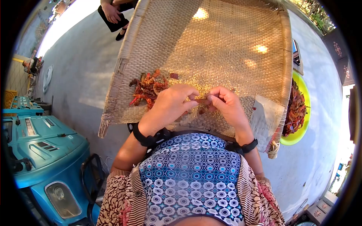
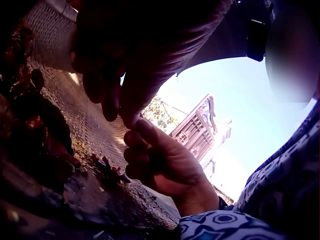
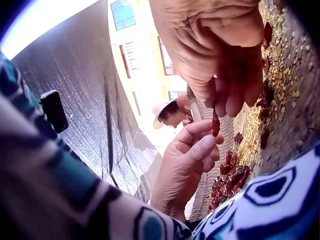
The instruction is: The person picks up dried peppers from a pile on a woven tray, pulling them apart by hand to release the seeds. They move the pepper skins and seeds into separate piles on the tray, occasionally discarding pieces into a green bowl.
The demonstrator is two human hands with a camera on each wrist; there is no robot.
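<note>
Over the woven mat (image 1: 226, 37), pinching a dried chili (image 3: 216, 123) in curled left hand (image 1: 171, 103) and curled right hand (image 1: 228, 107); best worked low, above the yellow seeds (image 1: 196, 83).

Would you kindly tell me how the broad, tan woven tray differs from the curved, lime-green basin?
The tan woven tray has a coarse plaited surface, while the lime-green basin looks smooth. The tray appears much larger; the basin is partly hidden behind its edge. Chilies cover only part of the tray but most of the basin's visible inside. Both hold dried red chilies.
</note>
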